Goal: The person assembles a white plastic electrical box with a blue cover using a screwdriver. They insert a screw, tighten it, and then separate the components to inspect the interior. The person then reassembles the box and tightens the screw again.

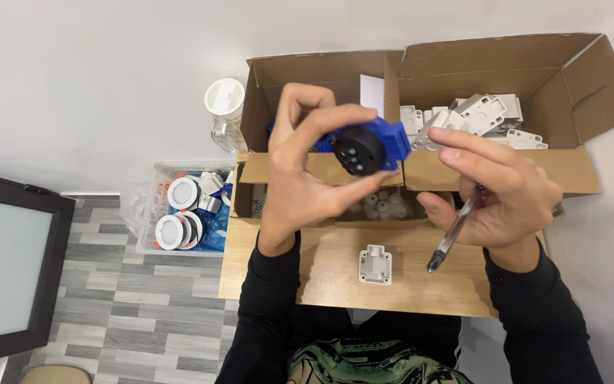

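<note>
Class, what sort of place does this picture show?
Probably a small home assembly workstation: a wooden table with cardboard boxes of white plastic parts, and a blue socket in the left hand.

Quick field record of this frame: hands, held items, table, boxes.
left hand: left hand holds blue socket, black round face toward camera
right hand: right hand grips screwdriver, tip pointing down-left
table: white base lies on wooden table
boxes: right box holds white parts
floor: clear bin with round lamps
</note>
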